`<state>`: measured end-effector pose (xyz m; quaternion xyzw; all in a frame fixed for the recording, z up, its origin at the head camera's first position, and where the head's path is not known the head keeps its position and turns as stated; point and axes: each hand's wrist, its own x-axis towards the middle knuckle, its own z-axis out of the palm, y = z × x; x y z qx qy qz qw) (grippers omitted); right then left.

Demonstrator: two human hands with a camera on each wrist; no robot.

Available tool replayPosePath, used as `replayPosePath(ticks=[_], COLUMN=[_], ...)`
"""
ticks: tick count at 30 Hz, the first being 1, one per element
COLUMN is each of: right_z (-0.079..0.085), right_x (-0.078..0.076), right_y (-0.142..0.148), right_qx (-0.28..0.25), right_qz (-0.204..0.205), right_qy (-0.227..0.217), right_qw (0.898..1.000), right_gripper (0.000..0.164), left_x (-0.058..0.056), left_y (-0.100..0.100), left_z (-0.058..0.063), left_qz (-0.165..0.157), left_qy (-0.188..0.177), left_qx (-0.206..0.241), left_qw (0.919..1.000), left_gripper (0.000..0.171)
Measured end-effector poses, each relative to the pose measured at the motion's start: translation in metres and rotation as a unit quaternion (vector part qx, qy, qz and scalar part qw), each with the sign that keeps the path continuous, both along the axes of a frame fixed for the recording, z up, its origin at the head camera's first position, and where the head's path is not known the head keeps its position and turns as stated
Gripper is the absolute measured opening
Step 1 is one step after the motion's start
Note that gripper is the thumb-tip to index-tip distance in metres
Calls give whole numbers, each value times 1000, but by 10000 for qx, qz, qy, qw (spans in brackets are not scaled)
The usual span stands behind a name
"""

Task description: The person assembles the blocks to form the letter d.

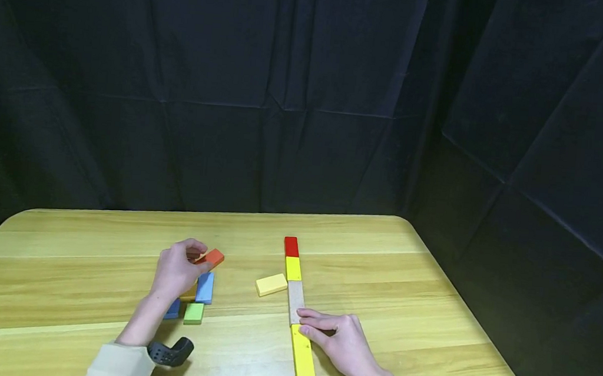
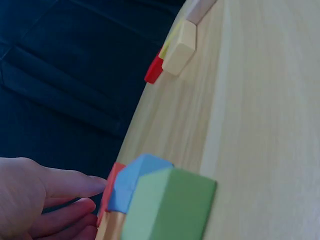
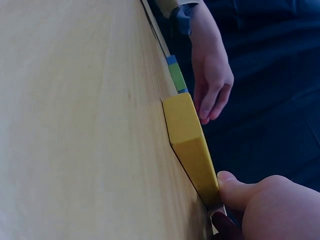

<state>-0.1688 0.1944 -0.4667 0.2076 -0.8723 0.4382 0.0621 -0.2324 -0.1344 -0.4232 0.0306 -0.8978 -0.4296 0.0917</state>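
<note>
"So, head view first: what does the left hand have?"

"Its grip is pinching the red-orange block, on the left side of the table, just past the light blue block. I can't tell if it's lifted."

"And nearer the person?"

"A green block, a dark blue block and a brownish-orange block, partly covered by the wrist."

"The row to the right of those?"

"From the far end: a red block, a short yellow block, a grey block, then the long yellow block nearest. A cream block lies at an angle just left of the row."

"Where's the right hand?"

"Fingertips at the join of the grey and long yellow blocks. Whether that grip pinches or merely touches, I can't tell."

"Now the left wrist view?"

"The thumb lies against the red-orange block, fingers bent on its other side. Light blue sits beside it, green closest to the camera."

"And the right wrist view?"

"The long yellow block fills the middle, right thumb at its far end. Beyond, the left hand points downward; its block is hidden there."
</note>
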Motion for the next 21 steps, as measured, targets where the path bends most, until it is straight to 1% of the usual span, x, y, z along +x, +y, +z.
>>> replayPosePath(ticks=[5, 12, 21], right_z=[0, 1, 1], right_x=[0, 0, 0], right_y=[0, 1, 1], right_qx=[-25, -21, -51], right_qz=[-7, -35, -28], right_qy=[-82, -152, -183], right_qw=[10000, 9999, 9998], right_gripper=[12, 13, 14], left_x=[-2, -3, -4], left_y=[-5, -6, -6], left_z=[-5, -9, -11], left_qz=[77, 79, 93], left_qy=[-61, -69, -74], left_qx=[-162, -175, -267], left_qw=[9998, 9998, 9996], left_gripper=[30, 26, 25])
